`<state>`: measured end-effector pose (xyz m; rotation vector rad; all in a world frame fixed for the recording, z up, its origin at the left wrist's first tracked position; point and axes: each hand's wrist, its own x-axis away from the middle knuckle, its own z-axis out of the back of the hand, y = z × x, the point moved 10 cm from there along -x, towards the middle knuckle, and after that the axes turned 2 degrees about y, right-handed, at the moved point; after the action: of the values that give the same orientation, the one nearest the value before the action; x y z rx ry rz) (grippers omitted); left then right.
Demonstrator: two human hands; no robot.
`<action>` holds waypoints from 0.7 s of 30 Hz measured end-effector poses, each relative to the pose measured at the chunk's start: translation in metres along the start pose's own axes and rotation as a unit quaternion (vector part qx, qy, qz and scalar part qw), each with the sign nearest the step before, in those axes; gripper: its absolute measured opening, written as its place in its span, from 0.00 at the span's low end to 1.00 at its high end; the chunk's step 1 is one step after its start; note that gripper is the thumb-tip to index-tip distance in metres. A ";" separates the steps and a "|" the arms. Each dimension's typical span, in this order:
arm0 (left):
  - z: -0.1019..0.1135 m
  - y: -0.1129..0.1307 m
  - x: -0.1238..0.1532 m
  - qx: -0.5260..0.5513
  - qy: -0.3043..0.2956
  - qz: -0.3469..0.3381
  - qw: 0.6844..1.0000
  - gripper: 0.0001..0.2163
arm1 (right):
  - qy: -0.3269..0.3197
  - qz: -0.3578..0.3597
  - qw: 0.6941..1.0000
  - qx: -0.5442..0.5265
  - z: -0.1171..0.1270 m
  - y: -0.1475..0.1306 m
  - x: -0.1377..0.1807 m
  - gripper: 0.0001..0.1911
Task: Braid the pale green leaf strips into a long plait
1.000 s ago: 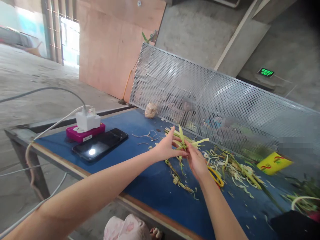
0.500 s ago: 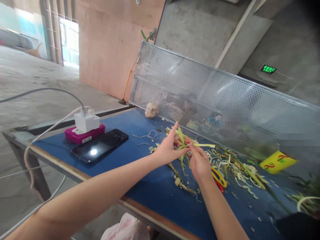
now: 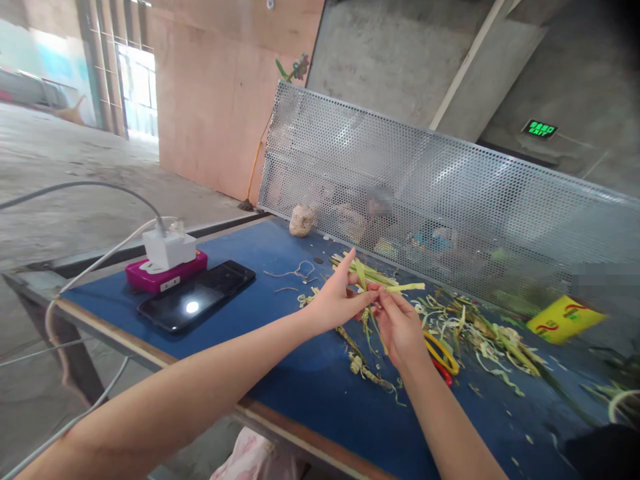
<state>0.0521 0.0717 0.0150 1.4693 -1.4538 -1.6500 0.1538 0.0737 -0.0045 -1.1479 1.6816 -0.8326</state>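
My left hand (image 3: 336, 299) is closed on pale green leaf strips (image 3: 361, 272), its thumb pointing up. Meeting it fingertip to fingertip, my right hand (image 3: 403, 325) pinches the same strips, and one flat end (image 3: 406, 287) sticks out to the right. Behind the hands lies a bundle of cut stalks (image 3: 377, 275). A limp piece of plant with knotted bits (image 3: 367, 370) rests on the blue tabletop below them. Yellow and red looped handles (image 3: 443, 353), apparently of scissors, show partly behind my right wrist. The fingers hide how the strips cross.
A black phone (image 3: 197, 297) and a magenta power strip (image 3: 167, 272) with a white plug (image 3: 169, 248) lie on the left. Plant scraps (image 3: 480, 333) and a yellow packet (image 3: 567, 320) lie right. A perforated metal screen (image 3: 400, 167) borders the far edge, near a pale lump (image 3: 301, 221).
Both hands stay together on the leaf strips, with the fingers shifted slightly and the right one a little lower. The view has turned slightly.
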 end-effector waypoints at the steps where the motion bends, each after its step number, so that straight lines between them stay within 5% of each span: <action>1: -0.002 -0.001 0.000 0.002 -0.008 -0.001 1.000 0.41 | 0.004 0.017 1.000 0.001 0.002 -0.003 0.000 0.08; 5: -0.010 -0.001 0.004 -0.022 -0.039 0.004 0.999 0.41 | 0.037 0.064 0.997 -0.001 0.011 -0.010 0.000 0.08; 13: -0.014 -0.001 0.008 -0.030 -0.061 0.005 0.998 0.36 | 0.048 0.046 0.998 0.001 0.017 -0.006 -0.002 0.09; 21: 0.008 0.000 -0.005 0.067 0.019 -0.015 0.997 0.33 | -0.076 -0.085 0.993 0.029 -0.005 0.010 -0.001 0.17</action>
<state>0.0460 0.0794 0.0155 1.5923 -1.5557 -1.5599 0.1463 0.0778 -0.0111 -1.2951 1.4420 -0.8708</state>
